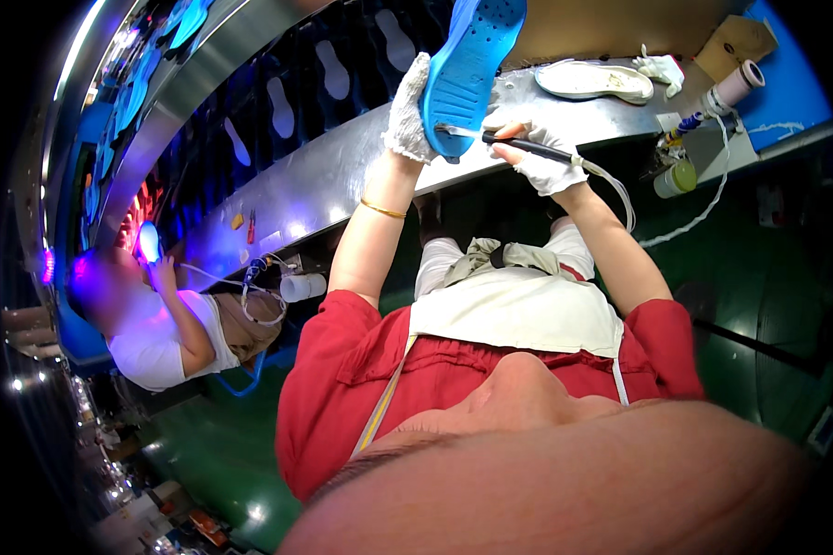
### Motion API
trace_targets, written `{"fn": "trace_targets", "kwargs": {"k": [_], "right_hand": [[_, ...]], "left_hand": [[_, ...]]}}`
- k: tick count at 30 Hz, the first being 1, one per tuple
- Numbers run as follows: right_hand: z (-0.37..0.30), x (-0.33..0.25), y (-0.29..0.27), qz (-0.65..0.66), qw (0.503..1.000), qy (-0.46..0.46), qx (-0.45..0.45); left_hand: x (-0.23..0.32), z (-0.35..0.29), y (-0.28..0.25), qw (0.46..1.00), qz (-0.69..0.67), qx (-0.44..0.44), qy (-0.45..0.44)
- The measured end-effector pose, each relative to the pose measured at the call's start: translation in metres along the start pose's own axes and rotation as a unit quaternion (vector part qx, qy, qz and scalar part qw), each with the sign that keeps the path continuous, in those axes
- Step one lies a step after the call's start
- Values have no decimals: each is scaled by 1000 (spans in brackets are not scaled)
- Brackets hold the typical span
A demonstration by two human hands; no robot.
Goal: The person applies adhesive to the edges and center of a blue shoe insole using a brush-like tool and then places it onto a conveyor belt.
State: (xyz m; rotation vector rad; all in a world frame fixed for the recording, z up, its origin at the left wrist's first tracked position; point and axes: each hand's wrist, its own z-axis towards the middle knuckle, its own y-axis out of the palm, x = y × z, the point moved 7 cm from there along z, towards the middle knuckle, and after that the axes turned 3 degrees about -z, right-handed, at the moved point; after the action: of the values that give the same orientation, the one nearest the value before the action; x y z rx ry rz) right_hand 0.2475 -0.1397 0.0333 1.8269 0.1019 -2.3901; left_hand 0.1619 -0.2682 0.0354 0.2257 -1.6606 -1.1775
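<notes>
Red sleeves and a pale apron (518, 310) fill the near view, and from them both gloved hands rise. Left hand (407, 111) is clamped round the heel end of a blue shoe sole (472, 60), held upright above the desk (342, 171); right hand (541, 157) is closed on a black pen-like tool (528, 146), its tip touching the sole's lower edge. That sole looks light and rubbery – likely to flex, so a grip at the heel rim seems best. Just beyond the right hand lies a white sole (594, 80), a spare glove (662, 67) and a small bottle (676, 178) – a cord (620, 194) trails below the wrist. Well off to the left, another person (171, 324) works under violet light.
</notes>
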Motion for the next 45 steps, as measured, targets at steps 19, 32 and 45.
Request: {"fn": "trace_targets", "kwargs": {"k": [19, 32, 45], "right_hand": [[11, -23, 9, -139, 977, -1, -160], [26, -27, -8, -135, 972, 21, -191], [18, -34, -37, -35, 992, 56, -108]], "left_hand": [[6, 4, -8, 993, 94, 55, -45], [-6, 2, -7, 963, 206, 66, -161], [-22, -6, -11, 989, 53, 60, -126]]}}
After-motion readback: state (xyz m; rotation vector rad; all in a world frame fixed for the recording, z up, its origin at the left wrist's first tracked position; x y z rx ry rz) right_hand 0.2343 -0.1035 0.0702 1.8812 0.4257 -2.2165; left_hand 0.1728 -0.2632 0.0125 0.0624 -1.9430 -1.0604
